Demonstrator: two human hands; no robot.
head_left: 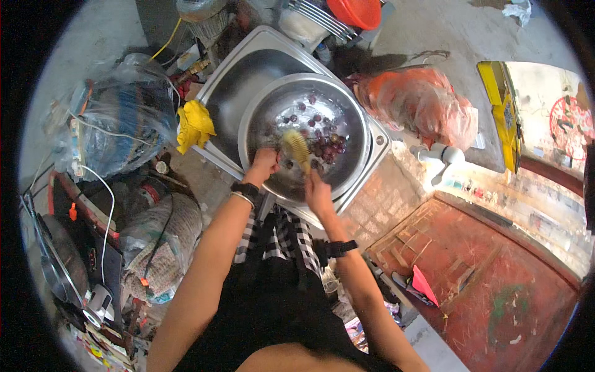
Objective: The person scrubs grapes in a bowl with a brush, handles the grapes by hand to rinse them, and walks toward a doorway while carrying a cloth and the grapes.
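Observation:
A large round metal basin (257, 111) sits in a stainless steel sink (228, 93) in front of me. Several dark red grapes (331, 148) lie in the basin, bunched at its right side, with loose ones scattered farther off. My right hand (318, 190) grips the handle of a yellow bristled brush (297, 146), whose head is over the middle of the basin. Curled into a fist, my left hand (266, 162) is at the basin's near left side, left of the brush. Whether anything is inside that fist is hidden.
A yellow cloth (195, 125) hangs on the sink's left edge. Plastic-wrapped bundles (125, 116) stand at left, and an orange-red bag (418, 107) at right. Beyond are a red basin (358, 11) and a metal rack (323, 18). A reddish-brown wooden door (502, 279) is at lower right.

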